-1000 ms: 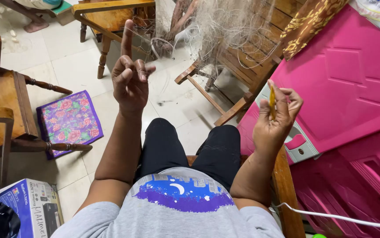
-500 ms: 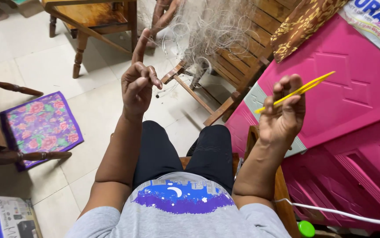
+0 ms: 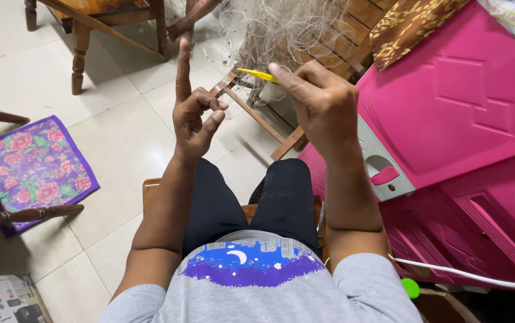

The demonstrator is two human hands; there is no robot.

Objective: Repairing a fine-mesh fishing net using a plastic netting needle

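Pale floor tiles [image 3: 120, 137] and a pink plastic cabinet [image 3: 466, 101] frame the seat. The right hand [image 3: 323, 101] pinches a yellow netting needle [image 3: 257, 75] against the fishing net [image 3: 287, 27]; the left hand [image 3: 193, 113], index finger raised, seemingly hooks fine mesh.

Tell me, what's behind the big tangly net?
Behind the fishing net show the slats of a leaning wooden chair. The right hand pokes a yellow netting needle toward its lower edge. The mesh hides most of the chair's upper part.
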